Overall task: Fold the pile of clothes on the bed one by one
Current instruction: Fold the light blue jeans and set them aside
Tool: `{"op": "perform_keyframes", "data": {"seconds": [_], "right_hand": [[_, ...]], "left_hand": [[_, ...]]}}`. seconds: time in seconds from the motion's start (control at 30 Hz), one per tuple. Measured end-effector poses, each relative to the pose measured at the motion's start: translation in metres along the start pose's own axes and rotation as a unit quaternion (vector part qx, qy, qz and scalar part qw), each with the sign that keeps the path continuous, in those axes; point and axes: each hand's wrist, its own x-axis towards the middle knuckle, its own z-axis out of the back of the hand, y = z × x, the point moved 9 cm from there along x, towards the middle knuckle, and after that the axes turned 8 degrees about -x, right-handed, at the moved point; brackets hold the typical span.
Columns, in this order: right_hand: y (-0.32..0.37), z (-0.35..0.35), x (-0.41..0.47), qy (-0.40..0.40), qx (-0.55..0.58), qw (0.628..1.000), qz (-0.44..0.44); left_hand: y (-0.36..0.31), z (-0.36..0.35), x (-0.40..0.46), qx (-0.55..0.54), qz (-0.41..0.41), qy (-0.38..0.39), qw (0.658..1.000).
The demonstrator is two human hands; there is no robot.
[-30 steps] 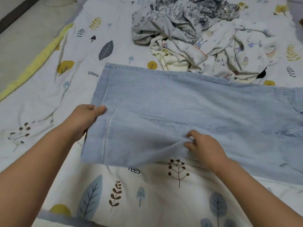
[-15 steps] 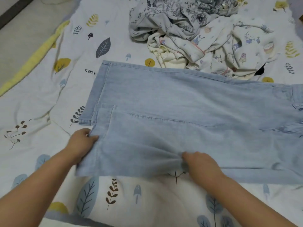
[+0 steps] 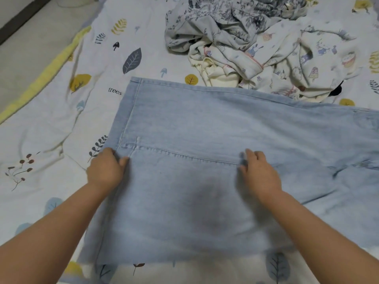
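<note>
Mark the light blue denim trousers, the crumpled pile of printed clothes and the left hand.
light blue denim trousers (image 3: 205, 119): head view, flat upper leg.
crumpled pile of printed clothes (image 3: 266, 48): head view, middle.
left hand (image 3: 105, 171): head view, back of hand.

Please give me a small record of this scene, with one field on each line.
surface: bed sheet with a leaf print
garment in work: jeans, light blue, spread flat
left hand: on the jeans' left edge
right hand: on the jeans near a seam
waiting: pile of unfolded clothes, behind the jeans
</note>
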Motion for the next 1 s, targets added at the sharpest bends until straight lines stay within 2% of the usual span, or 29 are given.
{"op": "perform_keyframes", "data": {"seconds": [0.07, 0.13, 0.2, 0.27, 0.33, 0.37, 0.43, 0.5, 0.6, 0.67, 0.7, 0.77, 0.83, 0.87, 0.93, 1.0], "right_hand": [[-0.016, -0.017, 0.018, 0.044, -0.019, 0.998, -0.031], [-0.014, -0.024, 0.027, 0.055, -0.044, 0.997, -0.023], [0.003, -0.01, 0.031, -0.001, -0.038, 0.999, -0.001], [0.03, 0.014, 0.031, -0.083, 0.02, 0.996, 0.021], [0.055, 0.031, 0.031, -0.137, 0.087, 0.986, 0.048], [0.067, 0.031, 0.033, -0.136, 0.104, 0.983, 0.069], [0.083, 0.013, 0.038, -0.073, 0.096, 0.987, 0.102], [0.08, -0.006, 0.037, -0.037, 0.035, 0.995, 0.082], [0.058, -0.013, 0.018, -0.104, -0.004, 0.995, -0.014], [0.047, -0.043, 0.006, -0.023, -0.004, 0.998, -0.06], [0.046, -0.061, 0.0, 0.032, -0.015, 0.997, -0.065], [0.051, -0.08, -0.01, 0.08, -0.044, 0.995, -0.037], [0.058, -0.083, -0.015, 0.094, -0.046, 0.994, 0.006], [0.064, -0.076, -0.017, 0.082, -0.029, 0.996, 0.037], [0.07, -0.055, -0.02, 0.038, 0.026, 0.994, 0.098], [0.067, -0.038, -0.024, 0.027, 0.034, 0.991, 0.13]], "left_hand": [[0.006, -0.017, 0.005, -0.03, 0.056, 0.026, 0.998], [0.007, -0.023, 0.007, -0.051, 0.067, 0.042, 0.996], [0.007, -0.005, 0.01, -0.058, 0.039, -0.004, 0.998], [0.016, 0.026, 0.013, -0.071, 0.026, -0.088, 0.993], [0.034, 0.046, 0.016, -0.077, 0.063, -0.139, 0.985], [0.042, 0.05, 0.018, -0.079, 0.089, -0.152, 0.981], [0.047, 0.052, 0.02, -0.067, 0.114, -0.18, 0.975], [0.027, 0.046, 0.019, -0.019, 0.049, -0.19, 0.98], [-0.028, 0.0, 0.002, 0.025, -0.138, -0.099, 0.985], [-0.051, -0.039, -0.019, 0.072, -0.22, -0.024, 0.973], [-0.053, -0.06, -0.026, 0.098, -0.224, 0.028, 0.969], [-0.042, -0.095, -0.034, 0.13, -0.175, 0.13, 0.967], [-0.042, -0.104, -0.038, 0.15, -0.117, 0.166, 0.967], [-0.05, -0.102, -0.04, 0.156, -0.114, 0.168, 0.967], [-0.078, -0.096, -0.047, 0.147, -0.164, 0.153, 0.963], [-0.108, -0.097, -0.058, 0.106, -0.225, 0.182, 0.951]]}}
